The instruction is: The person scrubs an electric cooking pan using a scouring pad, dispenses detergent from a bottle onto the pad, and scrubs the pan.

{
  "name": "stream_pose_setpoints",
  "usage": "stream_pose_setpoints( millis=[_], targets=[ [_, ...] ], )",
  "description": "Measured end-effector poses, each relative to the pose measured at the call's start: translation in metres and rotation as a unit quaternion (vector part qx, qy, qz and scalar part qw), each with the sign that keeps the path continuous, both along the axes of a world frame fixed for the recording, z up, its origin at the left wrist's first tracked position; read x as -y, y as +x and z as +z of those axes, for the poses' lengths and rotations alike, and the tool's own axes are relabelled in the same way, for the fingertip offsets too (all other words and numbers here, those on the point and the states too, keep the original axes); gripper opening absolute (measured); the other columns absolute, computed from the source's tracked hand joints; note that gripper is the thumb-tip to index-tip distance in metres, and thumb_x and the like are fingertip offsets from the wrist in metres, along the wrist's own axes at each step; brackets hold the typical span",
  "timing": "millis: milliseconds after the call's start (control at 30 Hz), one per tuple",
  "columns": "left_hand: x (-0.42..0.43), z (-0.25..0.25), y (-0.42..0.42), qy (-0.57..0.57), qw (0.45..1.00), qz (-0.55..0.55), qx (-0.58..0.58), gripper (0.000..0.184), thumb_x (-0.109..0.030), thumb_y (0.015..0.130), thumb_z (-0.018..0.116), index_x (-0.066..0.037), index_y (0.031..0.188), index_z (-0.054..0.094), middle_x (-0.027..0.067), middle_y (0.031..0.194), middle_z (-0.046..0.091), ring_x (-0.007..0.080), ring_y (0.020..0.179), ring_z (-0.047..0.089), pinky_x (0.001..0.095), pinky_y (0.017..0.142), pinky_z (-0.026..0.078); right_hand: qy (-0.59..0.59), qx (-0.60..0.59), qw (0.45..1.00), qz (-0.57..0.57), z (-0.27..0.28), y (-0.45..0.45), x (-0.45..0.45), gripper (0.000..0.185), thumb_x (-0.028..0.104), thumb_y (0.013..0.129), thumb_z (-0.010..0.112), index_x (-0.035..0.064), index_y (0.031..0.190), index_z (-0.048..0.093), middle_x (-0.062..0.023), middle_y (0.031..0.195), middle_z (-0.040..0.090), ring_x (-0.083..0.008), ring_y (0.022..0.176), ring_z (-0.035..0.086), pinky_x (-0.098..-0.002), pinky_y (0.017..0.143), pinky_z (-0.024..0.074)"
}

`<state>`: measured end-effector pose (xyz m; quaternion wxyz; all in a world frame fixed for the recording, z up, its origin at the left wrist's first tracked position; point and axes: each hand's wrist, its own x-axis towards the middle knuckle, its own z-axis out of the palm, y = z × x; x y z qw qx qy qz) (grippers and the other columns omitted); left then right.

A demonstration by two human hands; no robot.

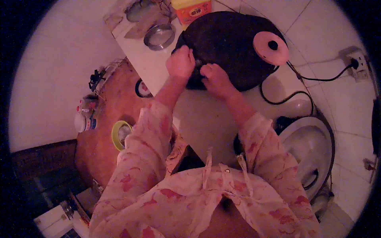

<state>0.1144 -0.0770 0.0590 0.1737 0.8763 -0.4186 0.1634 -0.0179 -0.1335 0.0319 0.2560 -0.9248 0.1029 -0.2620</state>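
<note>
A large dark, rounded object lies on the light counter; its kind is unclear in the dim light. My left hand is closed at its near left edge. Close beside it, my right hand is also closed, over the near edge of the same dark object. Whatever is between the fingers of either hand is hidden or too small to make out. On the right part of the dark object rests a round pink lid with a black knob.
A round metal tin and an orange-yellow box stand behind. A black cord runs near a wall outlet. At right is a pale basin; at left, a wooden table carries a yellow-green bowl.
</note>
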Motion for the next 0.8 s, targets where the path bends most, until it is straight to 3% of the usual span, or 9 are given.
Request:
stream_pose_setpoints(
  millis=[133, 333, 433, 500, 700, 800],
  targets=[
    [0.017, 0.004, 0.032, -0.038, 0.998, 0.047, -0.035, 0.022, -0.027, 0.080, 0.049, -0.007, 0.074, 0.052, 0.0144, 0.071, 0.060, 0.0324, 0.066, 0.059, 0.0446, 0.055, 0.045, -0.007, 0.016, 1.000, 0.003, -0.008, 0.002, -0.001, 0.022, 0.000, 0.061, 0.059, 0.0056, 0.077, 0.045, -0.0118, 0.077, 0.049, -0.0335, 0.076, 0.047, -0.0416, 0.066, 0.0390],
    [-0.009, -0.005, -0.022, -0.039, 0.998, -0.047, 0.023, 0.017, -0.024, 0.079, 0.050, -0.008, 0.072, 0.051, 0.0124, 0.066, 0.056, 0.0313, 0.061, 0.058, 0.0429, 0.053, 0.045, 0.008, 0.006, 1.000, -0.004, -0.009, 0.004, -0.001, 0.022, 0.001, 0.061, 0.060, 0.0065, 0.077, 0.046, -0.0111, 0.077, 0.050, -0.0333, 0.076, 0.047, -0.0418, 0.066, 0.0389],
    [-0.005, -0.007, -0.019, -0.037, 0.998, -0.045, 0.028, 0.015, -0.022, 0.079, 0.051, -0.009, 0.073, 0.050, 0.0119, 0.064, 0.054, 0.0308, 0.060, 0.057, 0.0422, 0.052, 0.045, 0.003, 0.017, 1.000, -0.012, -0.010, 0.004, -0.001, 0.023, 0.002, 0.061, 0.060, 0.0073, 0.078, 0.046, -0.0108, 0.078, 0.050, -0.0328, 0.077, 0.047, -0.0418, 0.066, 0.0389],
    [0.011, 0.000, 0.004, -0.058, 0.993, -0.099, 0.032, 0.015, -0.022, 0.079, 0.050, -0.008, 0.074, 0.050, 0.0131, 0.066, 0.055, 0.0310, 0.062, 0.057, 0.0432, 0.053, 0.044, -0.008, 0.025, 1.000, -0.009, -0.007, -0.001, -0.004, 0.023, 0.002, 0.061, 0.061, 0.0077, 0.078, 0.046, -0.0107, 0.079, 0.050, -0.0325, 0.078, 0.047, -0.0417, 0.066, 0.0390],
    [0.035, 0.008, 0.024, -0.018, 1.000, -0.023, -0.011, 0.017, -0.023, 0.081, 0.048, -0.007, 0.075, 0.050, 0.0144, 0.070, 0.057, 0.0340, 0.066, 0.056, 0.0450, 0.056, 0.044, 0.005, -0.024, 1.000, 0.009, -0.008, -0.001, 0.005, 0.024, 0.003, 0.061, 0.061, 0.0073, 0.079, 0.047, -0.0113, 0.079, 0.050, -0.0323, 0.078, 0.048, -0.0407, 0.067, 0.0396],
    [0.001, -0.010, -0.009, -0.075, 0.993, -0.086, -0.034, 0.020, -0.024, 0.082, 0.049, -0.006, 0.072, 0.049, 0.0160, 0.067, 0.054, 0.0358, 0.062, 0.055, 0.0463, 0.053, 0.043, 0.008, -0.056, 0.998, 0.006, -0.004, 0.002, 0.007, 0.019, 0.006, 0.063, 0.058, 0.0053, 0.080, 0.049, -0.0141, 0.082, 0.053, -0.0347, 0.079, 0.051, -0.0441, 0.068, 0.0422]
  ],
)
